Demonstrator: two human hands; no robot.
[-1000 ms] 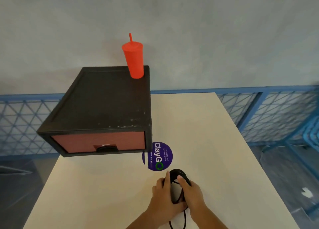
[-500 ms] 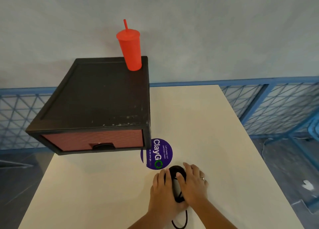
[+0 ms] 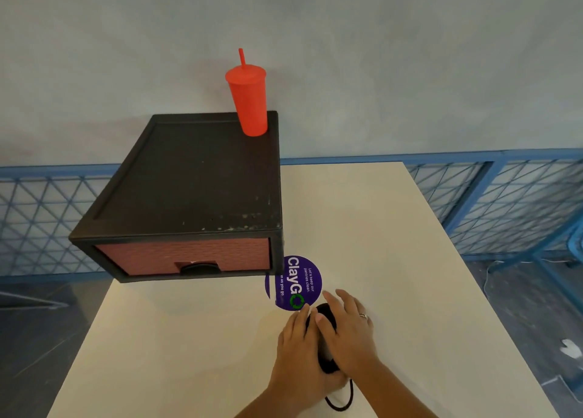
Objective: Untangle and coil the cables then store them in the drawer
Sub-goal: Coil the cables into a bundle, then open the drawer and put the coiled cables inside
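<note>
Coiled black cable (image 3: 326,315) on the table (image 3: 378,228), just beside a purple sticker (image 3: 293,282). The left hand (image 3: 299,345) lies flat against its side and the right hand (image 3: 348,332) presses on top, fingers spread. Likely risk: the coil springs apart once either hand lifts, since a tail (image 3: 342,403) trails loose. The drawer (image 3: 189,255) is closed, its contents hidden, and a lidded cup (image 3: 249,102) stands on the cabinet.
</note>
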